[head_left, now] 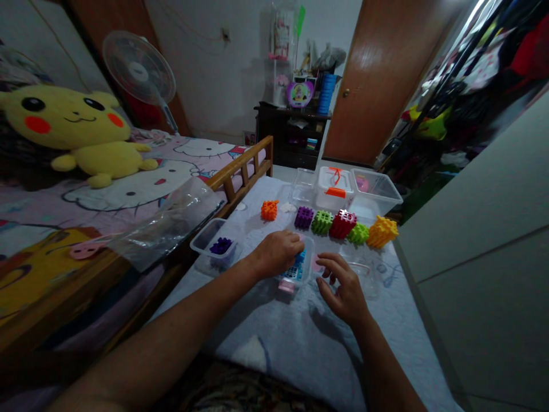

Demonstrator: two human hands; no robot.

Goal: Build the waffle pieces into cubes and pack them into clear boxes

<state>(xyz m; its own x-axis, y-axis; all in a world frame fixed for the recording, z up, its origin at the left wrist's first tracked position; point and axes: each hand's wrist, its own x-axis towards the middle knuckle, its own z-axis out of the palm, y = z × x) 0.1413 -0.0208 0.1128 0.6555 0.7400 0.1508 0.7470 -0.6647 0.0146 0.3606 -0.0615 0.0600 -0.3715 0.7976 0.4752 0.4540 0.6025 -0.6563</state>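
Head view, risk: could tip the near box [310,264] or scatter blue pieces [294,271], likely from a wrist knock against the rim.
Left hand [277,252]: bends over the near box, fingers bunched; cannot tell whether pinching anything.
Right hand [342,286]: hangs just beside, fingers loosely spread, visibly gripping nothing.
Near box: holds blue pieces.
Small tub [203,248]: holds purple pieces [221,246].
Big bin [383,200]: holds something pink [362,183].

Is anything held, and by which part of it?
The right grip holds nothing; whether the left grip, over the clear rectangular plastic box, holds anything cannot be told.
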